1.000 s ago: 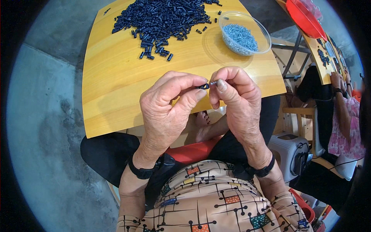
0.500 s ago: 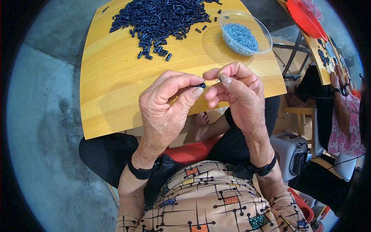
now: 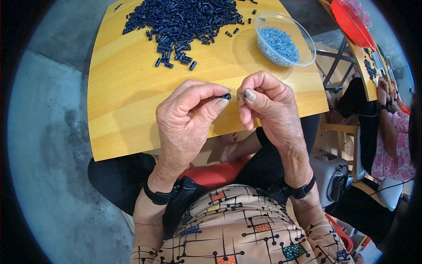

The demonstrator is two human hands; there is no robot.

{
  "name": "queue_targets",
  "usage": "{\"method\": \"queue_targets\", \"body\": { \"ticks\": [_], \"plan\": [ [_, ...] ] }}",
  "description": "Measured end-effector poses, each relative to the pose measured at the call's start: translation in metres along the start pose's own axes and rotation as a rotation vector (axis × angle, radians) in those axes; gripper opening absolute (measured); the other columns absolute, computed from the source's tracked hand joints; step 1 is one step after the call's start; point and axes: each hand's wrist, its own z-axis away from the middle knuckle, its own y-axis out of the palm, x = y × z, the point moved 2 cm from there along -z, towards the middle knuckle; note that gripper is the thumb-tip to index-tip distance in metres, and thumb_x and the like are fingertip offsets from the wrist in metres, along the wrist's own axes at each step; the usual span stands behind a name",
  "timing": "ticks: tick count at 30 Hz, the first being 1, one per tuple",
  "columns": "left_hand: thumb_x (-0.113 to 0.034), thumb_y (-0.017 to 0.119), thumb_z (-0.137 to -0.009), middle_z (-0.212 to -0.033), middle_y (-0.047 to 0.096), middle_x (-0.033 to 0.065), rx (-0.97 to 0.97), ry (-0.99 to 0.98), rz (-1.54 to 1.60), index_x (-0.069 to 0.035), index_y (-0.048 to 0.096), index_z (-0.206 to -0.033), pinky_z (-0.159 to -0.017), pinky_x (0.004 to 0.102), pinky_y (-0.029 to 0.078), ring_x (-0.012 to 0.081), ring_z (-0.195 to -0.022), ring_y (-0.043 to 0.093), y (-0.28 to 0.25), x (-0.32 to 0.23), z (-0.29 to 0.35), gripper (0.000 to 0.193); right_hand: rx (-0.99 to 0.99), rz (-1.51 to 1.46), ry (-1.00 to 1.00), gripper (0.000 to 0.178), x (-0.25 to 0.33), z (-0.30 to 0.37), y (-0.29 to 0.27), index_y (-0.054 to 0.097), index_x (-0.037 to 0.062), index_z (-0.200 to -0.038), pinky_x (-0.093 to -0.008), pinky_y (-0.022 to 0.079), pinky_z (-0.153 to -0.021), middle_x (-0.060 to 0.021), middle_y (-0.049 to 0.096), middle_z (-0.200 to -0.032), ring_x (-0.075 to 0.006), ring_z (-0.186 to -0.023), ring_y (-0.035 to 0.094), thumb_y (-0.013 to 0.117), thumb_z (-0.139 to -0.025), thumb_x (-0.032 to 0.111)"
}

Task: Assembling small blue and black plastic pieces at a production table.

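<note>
Between the thumb and forefinger of my left hand (image 3: pixel 187 112) is a small black plastic piece (image 3: pixel 226 96), its open end turned toward my right hand. My right hand (image 3: pixel 270 103) is closed in a pinch a short gap away. A tiny silvery metal piece (image 3: pixel 243 94) shows at its fingertips, mostly hidden by them. Both hands are held over the near edge of the yellow wooden table (image 3: pixel 127 105). Farther back lies a big heap of similar black plastic pieces (image 3: pixel 180 24). To its right, a clear plastic bowl (image 3: pixel 308 56) holds many small bluish-silver metal pieces (image 3: pixel 279 44).
Several loose black pieces lie around the heap. On the right stands another table (image 3: pixel 370 88) with a red basin (image 3: pixel 351 26) and more black pieces; a co-worker's hands (image 3: pixel 383 90) are there. A grey plastic stool (image 3: pixel 323 171) stands beside my right leg.
My right fingers have drawn together around the tiny metal piece, where they were spread more before. My left hand has shifted slightly left, still holding the black piece.
</note>
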Motion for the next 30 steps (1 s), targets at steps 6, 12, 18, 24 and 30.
{"method": "queue_targets", "body": {
  "ticks": [6,12,18,24,30],
  "plan": [
    [0.002,0.069,-0.076,-0.081,0.063,0.0047,0.004,0.017,-0.004,-0.002,0.067,-0.088,-0.065,0.0229,0.047,0.011,-0.074,0.06,0.0,0.004,-0.002,0.013,-0.03,0.115,-0.02,0.011,-0.001,-0.002,0.008,0.058,-0.0007,-0.092,-0.0183,0.047,-0.049,-0.0025,0.058,-0.074,-0.0075,-0.057,0.057,0.057,-0.089,0.01],
    [0.002,0.069,-0.075,-0.081,0.064,0.0055,0.031,0.021,-0.037,-0.002,0.067,-0.088,-0.065,0.0234,0.048,0.012,-0.074,0.061,-0.002,0.005,-0.003,0.014,-0.051,0.225,-0.038,0.011,0.0,-0.004,0.009,0.057,-0.0007,-0.09,-0.0177,0.044,-0.047,-0.0009,0.056,-0.069,-0.0054,-0.054,0.053,0.056,-0.09,0.01],
    [0.003,0.069,-0.074,-0.08,0.064,0.0059,0.063,0.069,-0.073,-0.002,0.067,-0.087,-0.064,0.0236,0.048,0.0133,-0.073,0.061,-0.001,0.007,-0.004,0.014,-0.026,0.256,-0.014,0.011,-0.002,-0.006,0.006,0.055,0.0006,-0.089,-0.017,0.041,-0.044,0.0004,0.056,-0.067,-0.0042,-0.052,0.051,0.058,-0.089,0.011],
    [0.006,0.066,-0.076,-0.079,0.06,0.0042,0.084,0.102,-0.067,0.001,0.065,-0.088,-0.06,0.0202,0.047,0.0089,-0.069,0.057,0.0,0.007,-0.004,0.013,-0.027,0.238,-0.007,0.011,-0.003,-0.007,0.005,0.056,0.0022,-0.089,-0.016,0.04,-0.045,0.0014,0.055,-0.065,-0.0035,-0.051,0.051,0.06,-0.088,0.012],
    [0.007,0.066,-0.076,-0.08,0.06,0.0046,0.077,0.036,-0.005,0.002,0.064,-0.088,-0.06,0.0207,0.048,0.0095,-0.068,0.058,0.003,0.007,-0.001,0.013,-0.04,0.184,-0.008,0.012,-0.008,-0.01,0.003,0.057,0.003,-0.089,-0.0161,0.04,-0.046,0.0014,0.057,-0.067,-0.004,-0.053,0.052,0.063,-0.086,0.013]
  ]
}}
